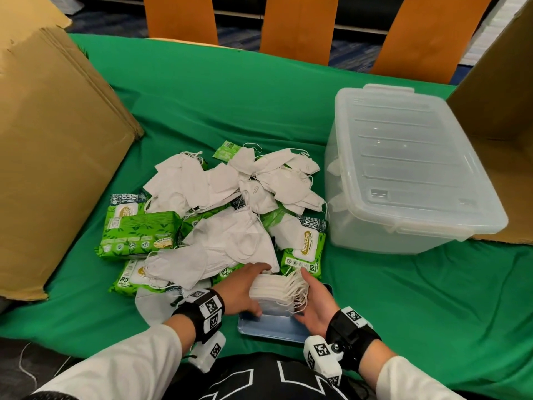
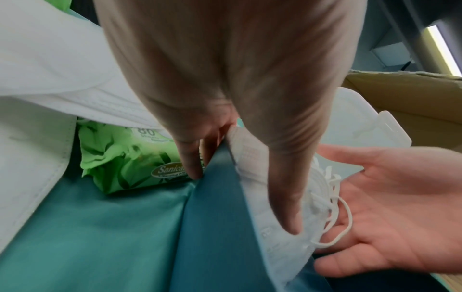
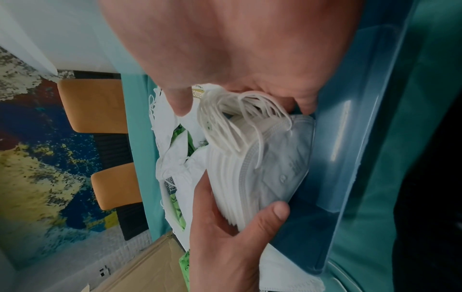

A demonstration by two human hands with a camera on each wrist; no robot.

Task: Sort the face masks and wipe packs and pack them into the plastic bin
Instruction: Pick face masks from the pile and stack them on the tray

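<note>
Green cloth over the table. Closed bin at 2 o'clock, upside down. Heap of masks and wipe packs at centre. Blue tray at 6 o'clock. On it, mask stack gripped by left hand; right hand flat, fingers straight against the ear loops.

wipe packs mostly buried under masks, bin contents perhaps unreadable
</note>
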